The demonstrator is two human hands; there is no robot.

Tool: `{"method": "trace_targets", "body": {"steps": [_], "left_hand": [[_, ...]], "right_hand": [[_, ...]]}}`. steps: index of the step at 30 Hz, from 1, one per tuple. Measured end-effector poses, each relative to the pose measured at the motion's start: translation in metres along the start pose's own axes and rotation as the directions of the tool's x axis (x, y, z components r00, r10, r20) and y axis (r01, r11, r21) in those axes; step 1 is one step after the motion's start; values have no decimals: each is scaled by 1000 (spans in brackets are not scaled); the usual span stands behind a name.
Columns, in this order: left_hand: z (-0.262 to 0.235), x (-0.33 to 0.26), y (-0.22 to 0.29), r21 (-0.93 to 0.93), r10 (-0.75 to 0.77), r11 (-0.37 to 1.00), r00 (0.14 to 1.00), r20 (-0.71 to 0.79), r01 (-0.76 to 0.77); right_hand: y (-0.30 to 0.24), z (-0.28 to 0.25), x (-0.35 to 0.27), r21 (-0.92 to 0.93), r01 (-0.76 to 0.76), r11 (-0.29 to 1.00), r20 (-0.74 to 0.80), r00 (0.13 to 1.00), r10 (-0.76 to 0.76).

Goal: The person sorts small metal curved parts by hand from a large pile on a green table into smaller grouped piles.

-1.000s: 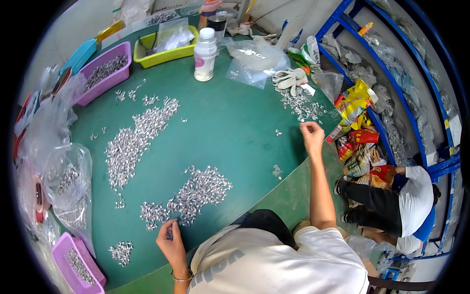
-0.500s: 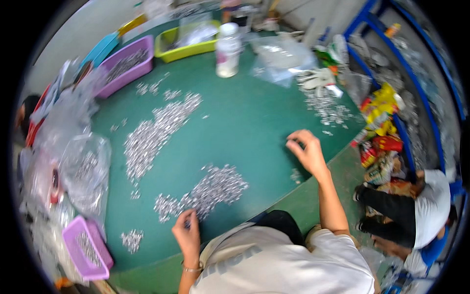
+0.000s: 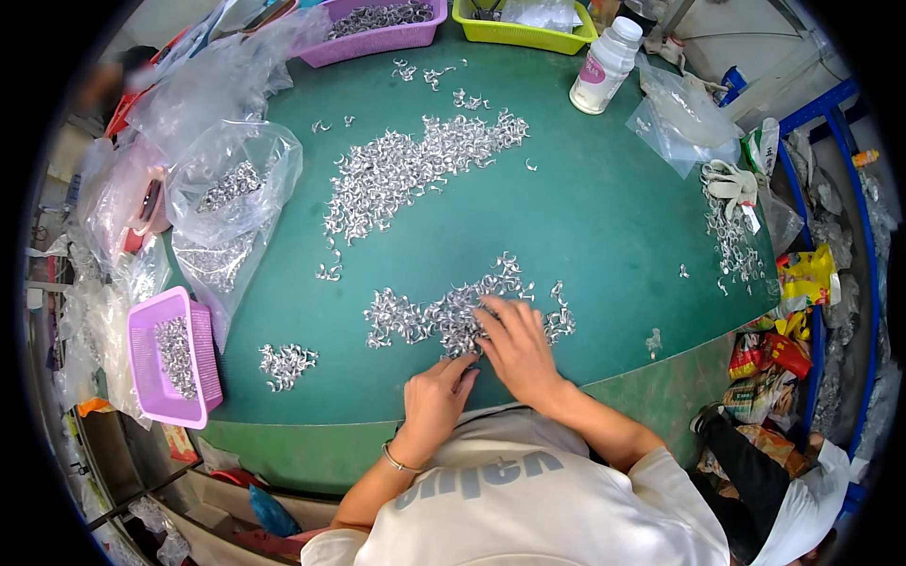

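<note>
Since metal pieces seem heaped for reach, our right hand spreads atop — left hand alongside, grip unclear.

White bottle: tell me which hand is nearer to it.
Right. The right hand is at the near pile of metal pieces, below and left of the white bottle in the picture; the left hand is lower and farther left.

lime tray near white bottle; white glove; blue rack, right
</note>
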State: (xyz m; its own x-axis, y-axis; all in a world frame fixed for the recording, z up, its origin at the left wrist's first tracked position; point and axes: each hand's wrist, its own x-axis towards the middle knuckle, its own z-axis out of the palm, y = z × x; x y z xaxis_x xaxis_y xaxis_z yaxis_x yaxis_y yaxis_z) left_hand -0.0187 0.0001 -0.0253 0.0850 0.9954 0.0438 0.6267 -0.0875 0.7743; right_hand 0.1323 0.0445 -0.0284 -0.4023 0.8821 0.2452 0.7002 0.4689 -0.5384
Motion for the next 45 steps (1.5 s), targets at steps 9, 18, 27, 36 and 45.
{"method": "trace_targets", "body": {"steps": [9,18,27,36,45], "left_hand": [[-6,9,-8,15,-56,998,983,-173,59],[-7,7,-3,9,-85,996,983,-161,88],[-17,4,7,-21,-103,995,987,-121,101],[-14,6,12,-169,-96,982,993,-75,82],[-20,23,35,-602,-211,765,972,103,230]], "right_hand": [[32,-45,-1,-38,-177,983,-285,945,160],[42,-26,1,-2,-190,982,-167,968,187],[31,-28,10,135,-128,983,-173,973,150],[21,-43,5,387,-221,895,-99,955,278],[-5,-44,-7,787,-376,489,213,910,357]]}}
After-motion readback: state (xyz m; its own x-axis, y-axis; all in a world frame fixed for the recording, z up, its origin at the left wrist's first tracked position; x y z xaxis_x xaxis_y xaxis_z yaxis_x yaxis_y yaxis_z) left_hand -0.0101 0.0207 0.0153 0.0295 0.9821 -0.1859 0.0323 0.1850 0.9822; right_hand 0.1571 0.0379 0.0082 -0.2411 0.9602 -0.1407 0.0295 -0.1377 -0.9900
